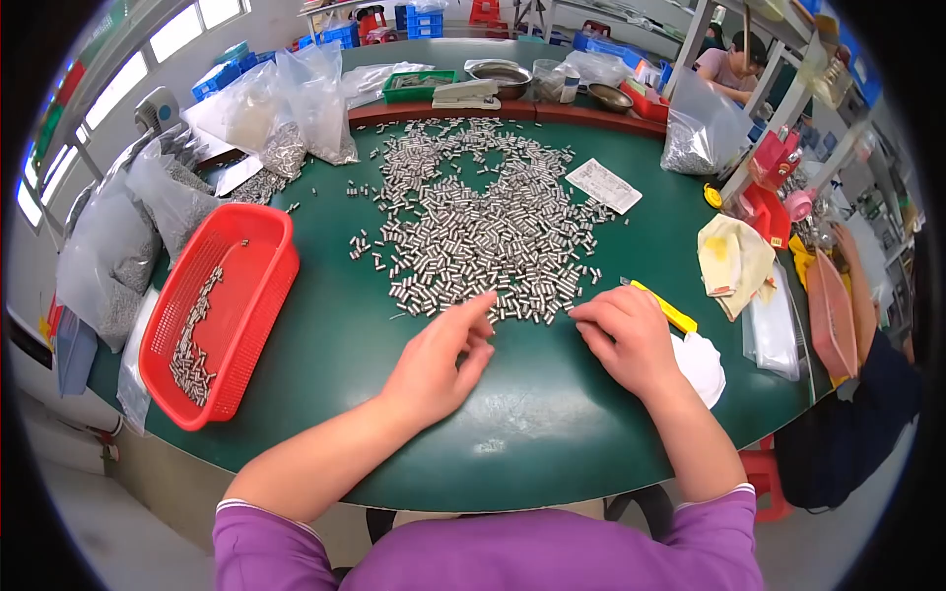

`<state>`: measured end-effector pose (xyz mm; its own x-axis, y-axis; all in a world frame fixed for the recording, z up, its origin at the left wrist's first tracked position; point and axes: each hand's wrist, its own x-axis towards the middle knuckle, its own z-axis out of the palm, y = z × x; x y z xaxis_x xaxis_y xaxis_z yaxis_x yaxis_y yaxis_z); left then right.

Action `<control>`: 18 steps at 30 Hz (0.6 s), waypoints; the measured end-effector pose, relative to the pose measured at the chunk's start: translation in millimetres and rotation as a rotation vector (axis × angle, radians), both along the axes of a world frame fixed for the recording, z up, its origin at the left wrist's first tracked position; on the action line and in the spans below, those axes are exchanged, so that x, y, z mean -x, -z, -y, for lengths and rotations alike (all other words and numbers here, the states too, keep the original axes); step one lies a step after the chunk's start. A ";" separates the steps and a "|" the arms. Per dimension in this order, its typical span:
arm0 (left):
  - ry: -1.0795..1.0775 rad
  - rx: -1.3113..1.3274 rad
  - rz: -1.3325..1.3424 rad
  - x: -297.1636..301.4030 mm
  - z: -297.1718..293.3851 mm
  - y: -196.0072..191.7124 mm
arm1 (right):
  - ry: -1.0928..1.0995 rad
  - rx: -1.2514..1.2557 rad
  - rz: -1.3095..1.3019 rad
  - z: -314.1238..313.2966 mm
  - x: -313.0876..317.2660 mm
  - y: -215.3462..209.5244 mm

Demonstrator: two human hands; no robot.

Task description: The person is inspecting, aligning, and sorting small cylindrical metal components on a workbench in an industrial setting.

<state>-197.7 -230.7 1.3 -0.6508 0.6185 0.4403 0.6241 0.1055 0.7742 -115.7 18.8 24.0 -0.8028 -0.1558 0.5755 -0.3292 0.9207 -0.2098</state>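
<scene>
While jumbled metal bits (493, 231) lay just past both, the left hand (439, 360) curled loosely, empty, the right hand (633, 340) tighter, its hold unclear.

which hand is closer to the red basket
Left. The left hand is right of the red basket, with green tabletop between; the right hand is farther right, beside the yellow-handled tool.
</scene>
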 end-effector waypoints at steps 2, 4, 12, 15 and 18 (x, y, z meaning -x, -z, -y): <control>0.062 0.051 -0.078 0.8 5.7 1.4 | 0.051 0.003 -0.003 -5.2 2.3 -5.5; 0.073 0.019 -0.100 2.7 5.2 -3.0 | 0.086 0.014 -0.034 -10.8 6.9 -10.7; 0.045 0.171 -0.125 6.7 -6.3 1.6 | 0.059 0.061 0.049 -12.7 9.0 -4.5; 0.056 0.124 -0.191 4.5 -2.9 -2.9 | 0.042 0.089 0.066 -8.1 7.5 -8.1; 0.045 0.110 -0.197 3.4 -2.4 1.0 | 0.048 0.139 0.070 -6.2 8.1 -5.7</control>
